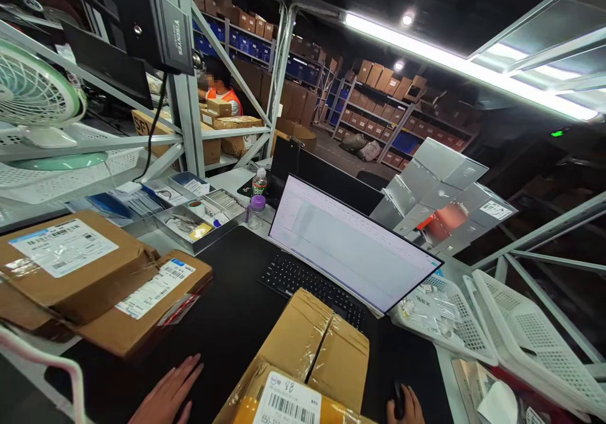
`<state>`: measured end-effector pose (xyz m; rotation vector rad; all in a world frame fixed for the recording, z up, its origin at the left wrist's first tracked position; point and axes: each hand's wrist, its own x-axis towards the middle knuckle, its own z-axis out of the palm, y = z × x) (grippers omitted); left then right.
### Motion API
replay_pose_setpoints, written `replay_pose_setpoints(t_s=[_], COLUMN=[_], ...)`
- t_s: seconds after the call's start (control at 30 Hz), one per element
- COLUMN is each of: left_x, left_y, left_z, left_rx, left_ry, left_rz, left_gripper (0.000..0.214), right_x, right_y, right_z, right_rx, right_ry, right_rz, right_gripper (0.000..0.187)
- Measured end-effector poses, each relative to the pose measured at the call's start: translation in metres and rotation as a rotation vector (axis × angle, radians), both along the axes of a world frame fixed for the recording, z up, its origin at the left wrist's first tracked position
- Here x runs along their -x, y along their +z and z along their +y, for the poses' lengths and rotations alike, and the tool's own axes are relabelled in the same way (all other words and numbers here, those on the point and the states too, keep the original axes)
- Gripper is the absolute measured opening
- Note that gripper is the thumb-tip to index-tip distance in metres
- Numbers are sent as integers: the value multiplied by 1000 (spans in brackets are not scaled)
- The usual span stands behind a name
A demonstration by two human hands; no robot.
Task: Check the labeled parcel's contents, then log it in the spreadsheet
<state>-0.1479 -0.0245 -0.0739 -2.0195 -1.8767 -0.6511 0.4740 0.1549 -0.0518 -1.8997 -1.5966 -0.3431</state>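
Note:
My left hand point(168, 395) lies flat on the black desk mat point(227, 323) at the bottom edge, fingers apart, holding nothing. It sits just left of a taped cardboard box point(310, 354) with a barcode label. My right hand point(404, 406) rests on a dark computer mouse point(399, 400) to the right of that box; only its fingers show. Behind the box stand a black keyboard point(303, 282) and a lit monitor point(350, 244).
Two labelled cardboard parcels point(99, 279) lie at the left. A metal tray of small items point(199, 212) and a drink bottle point(258, 183) stand behind. White plastic baskets point(497, 329) sit at the right, grey boxes point(445, 197) behind the monitor. A person in orange is beyond the shelf frame.

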Motion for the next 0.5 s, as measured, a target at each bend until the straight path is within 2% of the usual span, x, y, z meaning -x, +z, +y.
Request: replay_pose_setpoints(t_s=[0.2,0.5], left_x=[-1,-2], left_y=[4,6], left_z=[-1,-1], left_rx=[25,-17], left_ry=[14,2], left_rz=[-47,-44], left_gripper=[61,69], right_x=[7,3], right_y=[9,12], right_z=[-1,3], right_rx=[55,18], right_ry=[-7,18], right_rz=[56,26], right_gripper=[60,61])
